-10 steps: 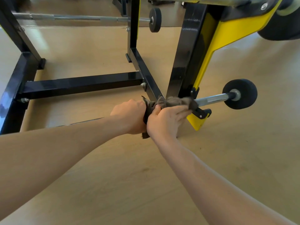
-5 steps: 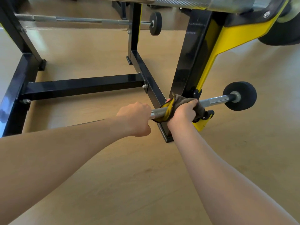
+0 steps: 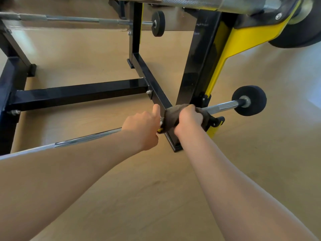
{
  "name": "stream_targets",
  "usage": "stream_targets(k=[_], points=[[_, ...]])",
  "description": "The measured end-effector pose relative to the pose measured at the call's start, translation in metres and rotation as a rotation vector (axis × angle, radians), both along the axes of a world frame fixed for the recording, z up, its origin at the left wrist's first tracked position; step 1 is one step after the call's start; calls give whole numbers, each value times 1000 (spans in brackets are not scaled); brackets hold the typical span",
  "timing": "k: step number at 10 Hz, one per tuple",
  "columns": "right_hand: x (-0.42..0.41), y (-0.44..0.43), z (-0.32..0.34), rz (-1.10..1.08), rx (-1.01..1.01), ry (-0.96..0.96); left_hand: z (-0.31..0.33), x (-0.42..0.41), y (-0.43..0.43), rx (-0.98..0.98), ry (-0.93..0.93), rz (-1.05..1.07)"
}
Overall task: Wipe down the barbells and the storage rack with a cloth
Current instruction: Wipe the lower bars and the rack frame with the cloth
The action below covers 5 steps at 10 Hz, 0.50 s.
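The fingers of the right hand are curling tightly round the brown cloth, and the cloth is wrapping the chrome shaft of the lower barbell. The fingers of the left hand are gripping the bare shaft just beside the cloth, with the thumb pointing up. This barbell is lying low across the front of the rack, just above the floor; its small black end weight is projecting past the yellow side plate. The cloth is sitting where the shaft is crossing the black base rail. The rack is holding two more bars: a thin barbell at the rear and a thick knurled bar at the top edge
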State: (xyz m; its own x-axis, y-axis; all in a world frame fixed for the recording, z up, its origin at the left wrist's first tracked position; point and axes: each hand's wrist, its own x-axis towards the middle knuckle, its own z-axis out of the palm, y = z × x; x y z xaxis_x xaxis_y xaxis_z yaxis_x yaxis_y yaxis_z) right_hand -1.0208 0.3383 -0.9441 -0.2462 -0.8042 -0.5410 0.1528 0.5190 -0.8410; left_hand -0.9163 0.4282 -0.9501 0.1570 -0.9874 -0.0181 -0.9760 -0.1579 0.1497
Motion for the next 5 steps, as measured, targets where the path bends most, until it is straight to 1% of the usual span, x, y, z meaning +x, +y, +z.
stream_targets(k=[1, 2, 3, 4, 5], points=[[-11, -19, 4, 54, -84, 135, 1, -1, 2, 18, -32, -12], [-11, -7, -9, 340, -87, 568, -2, -4, -2, -23, -43, 7], [-3, 3, -19, 566, -88, 874, -3, -19, -6, -95, -149, -36], [-28, 5, 12, 323, 94, 473, -6, -37, -20, -191, -187, -153], [-76, -4, 38, 457, -189, 867, -7, -54, -33, -249, -92, -166]])
